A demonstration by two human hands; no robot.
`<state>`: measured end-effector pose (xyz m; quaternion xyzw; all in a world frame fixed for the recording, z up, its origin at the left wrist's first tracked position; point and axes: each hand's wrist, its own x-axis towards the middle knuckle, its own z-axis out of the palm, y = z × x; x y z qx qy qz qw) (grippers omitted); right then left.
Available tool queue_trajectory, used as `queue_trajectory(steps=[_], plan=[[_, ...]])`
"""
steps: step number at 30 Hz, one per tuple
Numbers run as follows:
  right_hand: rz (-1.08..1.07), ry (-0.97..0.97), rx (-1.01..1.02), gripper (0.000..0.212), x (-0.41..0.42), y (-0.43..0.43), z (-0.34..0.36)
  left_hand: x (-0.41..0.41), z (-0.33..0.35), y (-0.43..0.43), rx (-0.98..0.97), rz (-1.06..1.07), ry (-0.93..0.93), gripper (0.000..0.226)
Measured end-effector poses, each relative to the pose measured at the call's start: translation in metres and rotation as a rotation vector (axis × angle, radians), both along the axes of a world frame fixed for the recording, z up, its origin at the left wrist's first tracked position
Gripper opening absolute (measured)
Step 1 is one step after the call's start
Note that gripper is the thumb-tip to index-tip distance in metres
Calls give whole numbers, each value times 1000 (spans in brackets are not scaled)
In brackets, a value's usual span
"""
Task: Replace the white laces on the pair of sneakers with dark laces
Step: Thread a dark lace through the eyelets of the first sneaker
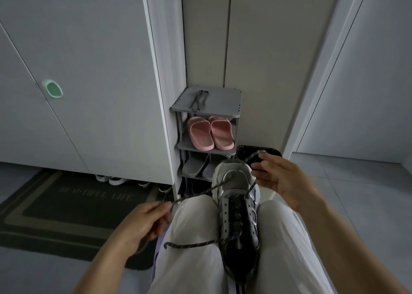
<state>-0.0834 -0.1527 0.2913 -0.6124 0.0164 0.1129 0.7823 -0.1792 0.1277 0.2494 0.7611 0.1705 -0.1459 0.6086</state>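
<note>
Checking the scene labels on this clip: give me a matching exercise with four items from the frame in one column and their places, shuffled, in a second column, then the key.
Things
1. spare dark lace
2. pink slippers
3. grey slippers
4. sneaker

Places
A. between the person's legs
B. on the top board of the shoe rack
C. on the rack shelf just under the top board
D. on the third rack level down

Pairs: 1-B, 2-C, 3-D, 4-A
</note>
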Motion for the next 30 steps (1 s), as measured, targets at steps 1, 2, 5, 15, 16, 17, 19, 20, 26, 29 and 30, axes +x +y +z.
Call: queue_trajectory(steps=[1, 2, 5, 15, 16, 17, 19, 20, 26, 29, 30], plan=[[59, -56, -119, 19, 0, 1, 1, -1, 1, -8, -137, 17, -22, 25], [117, -108, -213, 20, -3, 3, 2, -1, 1, -16, -268, 36, -46, 25], [142, -249, -546, 12, -17, 9, 2, 3, -5, -35, -545, 131, -48, 20], [110, -413, -1388, 18, -66, 44, -24, 14, -3, -73, -370, 130, -299, 12], [102, -405, -1343, 15, -64, 42, -26, 15, -4, -75, -310, 100, -316, 13], [90, -409, -1317, 13, -64, 40, -26, 15, -4, -76, -255, 78, -337, 13], [56, -463, -1313, 12, -65, 39, -29, 16, -5, -77, -177, 65, -375, 12], [35, -512, -1307, 12, -65, 40, -32, 16, -5, -78, -152, 58, -383, 11], [-3, -625, -1220, 17, -64, 47, -45, 21, -8, -81, -16, 70, -412, 17], [-41, -647, -1199, 15, -61, 47, -51, 23, -4, -84, 18, 55, -417, 19], [-36, -641, -1190, 15, -60, 47, -53, 24, -4, -84, 43, 41, -414, 21]])
